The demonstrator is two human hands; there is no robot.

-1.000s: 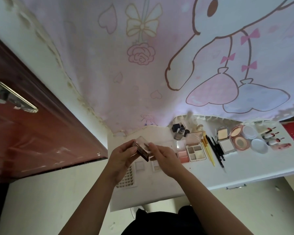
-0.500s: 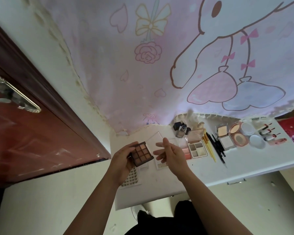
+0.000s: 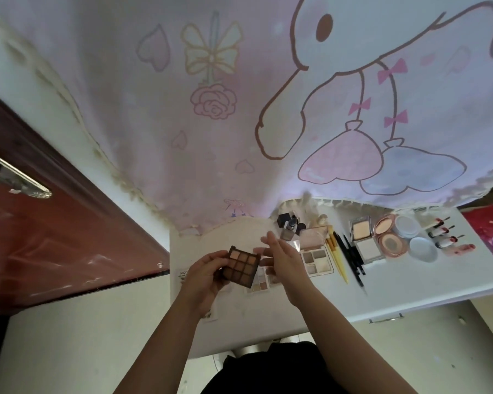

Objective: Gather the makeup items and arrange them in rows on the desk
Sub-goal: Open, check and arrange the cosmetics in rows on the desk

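My left hand [image 3: 208, 275] grips a dark brown eyeshadow palette [image 3: 241, 265] with nine tan pans, held open above the white desk [image 3: 410, 288]. My right hand [image 3: 282, 258] hovers just right of the palette with straight fingers, holding nothing I can make out. Below the palette lies a small light palette [image 3: 258, 282]. To the right sit an open pink-lidded palette [image 3: 315, 251], yellow and black pencils [image 3: 345, 255], a powder compact [image 3: 363, 240], a round rose-gold compact [image 3: 389, 237], white round puffs [image 3: 416, 237] and lipsticks [image 3: 444, 237].
Small bottles [image 3: 289, 226] stand at the desk's back edge against a pink cartoon curtain [image 3: 268, 109]. A dark red door [image 3: 54, 223] with a metal handle is at the left. A drawer handle [image 3: 386, 318] shows under the desk's front edge.
The palette went from closed between both hands to open and face-up in my left hand. My right hand let go and spread its fingers beside it.
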